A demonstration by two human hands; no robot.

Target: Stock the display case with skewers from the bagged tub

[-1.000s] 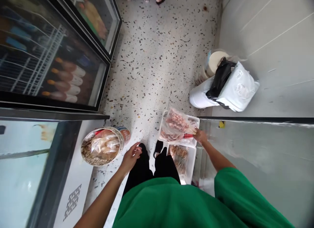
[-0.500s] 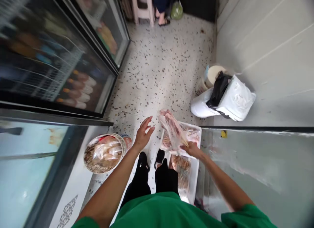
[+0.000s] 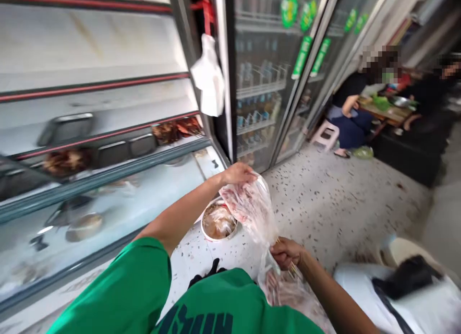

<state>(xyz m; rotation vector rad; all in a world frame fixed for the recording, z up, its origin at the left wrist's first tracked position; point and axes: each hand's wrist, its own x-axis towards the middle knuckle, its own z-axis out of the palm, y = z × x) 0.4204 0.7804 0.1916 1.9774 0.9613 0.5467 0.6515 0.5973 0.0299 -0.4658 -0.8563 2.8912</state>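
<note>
A clear plastic bag of raw pink meat skewers (image 3: 252, 207) is stretched between my two hands in front of my body. My left hand (image 3: 239, 173) grips its far upper end, fingers bent over the plastic. Lower and closer to me, my right hand (image 3: 287, 252) is closed round thin wooden skewer sticks and gathered plastic. Below that hand more wrapped meat (image 3: 284, 291) shows, partly hidden by my forearm; I cannot tell whether it hangs from the same bag. Behind the held bag, a round bucket (image 3: 219, 222) with bagged food stands on the floor.
On my left runs a display fridge (image 3: 144, 199) with dark trays and skewers on its shelves. Ahead are glass-door coolers (image 3: 259, 94) and a hanging white bag (image 3: 209, 79). People sit by a low table (image 3: 385, 111) at the back right. White sacks (image 3: 363, 281) stand nearby on the right.
The view has swung up and left. The skewers have been lifted from above the floor trays. My left hand, free and open before, now grips the bag's far end.
</note>
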